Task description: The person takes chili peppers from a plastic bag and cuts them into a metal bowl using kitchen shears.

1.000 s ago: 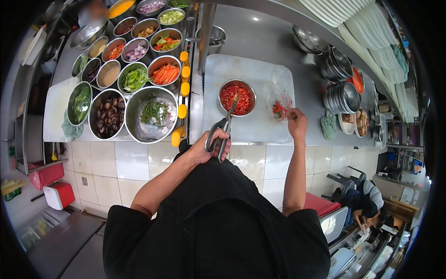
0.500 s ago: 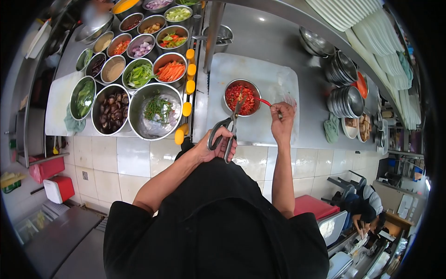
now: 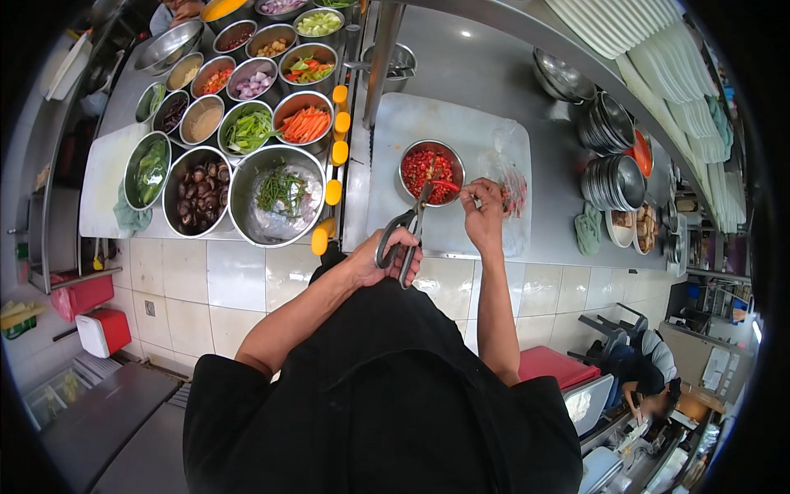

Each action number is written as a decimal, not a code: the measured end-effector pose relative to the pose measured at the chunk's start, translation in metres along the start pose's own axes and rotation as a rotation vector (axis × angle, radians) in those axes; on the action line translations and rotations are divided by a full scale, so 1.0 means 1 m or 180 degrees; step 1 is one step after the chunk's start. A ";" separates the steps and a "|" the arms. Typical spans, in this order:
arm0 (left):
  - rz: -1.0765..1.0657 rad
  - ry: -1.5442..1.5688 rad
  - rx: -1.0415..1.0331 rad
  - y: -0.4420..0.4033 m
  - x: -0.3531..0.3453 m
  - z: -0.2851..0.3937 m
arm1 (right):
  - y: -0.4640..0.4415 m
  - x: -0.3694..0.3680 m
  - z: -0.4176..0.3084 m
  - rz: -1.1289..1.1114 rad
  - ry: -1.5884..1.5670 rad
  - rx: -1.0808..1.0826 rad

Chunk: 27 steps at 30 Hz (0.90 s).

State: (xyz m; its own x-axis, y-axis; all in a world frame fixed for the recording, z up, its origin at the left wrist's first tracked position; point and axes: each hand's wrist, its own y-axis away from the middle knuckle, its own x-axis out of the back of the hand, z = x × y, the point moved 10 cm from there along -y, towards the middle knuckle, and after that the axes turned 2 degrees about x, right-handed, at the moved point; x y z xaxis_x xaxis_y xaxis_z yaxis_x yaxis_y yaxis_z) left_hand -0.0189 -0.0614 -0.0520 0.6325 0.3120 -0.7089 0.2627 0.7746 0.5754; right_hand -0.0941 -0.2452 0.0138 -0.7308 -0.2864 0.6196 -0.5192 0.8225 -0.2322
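My left hand (image 3: 380, 257) is wrapped round the dark handles of a pair of scissors (image 3: 420, 211). Their blades reach over a steel bowl (image 3: 403, 186) of chopped red chillies (image 3: 421, 163). Between thumb and fingertips, my right hand (image 3: 483, 207) pinches a red chilli (image 3: 445, 187) by its end, its body extending over the bowl's right side by the blades. The bowl stands on a white cutting board (image 3: 387, 123). Right of it lies a clear plastic bag (image 3: 512, 177) with red chillies in it, partly behind my right hand.
Steel containers of cut vegetables crowd the left, including carrots (image 3: 304, 123), mushrooms (image 3: 202, 191) and a large bowl with herbs (image 3: 280, 193). Yellow-capped bottles (image 3: 333, 192) line the counter gap. Stacked metal bowls (image 3: 613, 183) and a green cloth (image 3: 587, 229) are at right. A person (image 3: 642, 370) bends at lower right.
My right hand has moved left and slightly down, bringing the chilli further over the bowl to the blades. The bag of chillies shows more. My left hand keeps the scissors over the bowl.
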 end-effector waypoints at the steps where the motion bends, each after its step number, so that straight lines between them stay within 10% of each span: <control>1: 0.0087 -0.0067 -0.0055 0.000 0.003 0.002 | 0.000 0.000 0.003 0.0027 -0.0025 -0.0044; 27: 0.0137 -0.0167 0.0075 0.002 -0.007 0.003 | -0.009 -0.008 -0.011 -0.0205 0.0445 -0.0004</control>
State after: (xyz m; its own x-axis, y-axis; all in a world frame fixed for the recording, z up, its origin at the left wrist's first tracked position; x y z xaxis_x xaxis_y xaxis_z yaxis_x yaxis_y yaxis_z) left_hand -0.0210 -0.0632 -0.0444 0.6807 0.3151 -0.6613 0.2511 0.7477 0.6147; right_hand -0.0788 -0.2447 0.0197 -0.6270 -0.2675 0.7317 -0.5624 0.8053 -0.1875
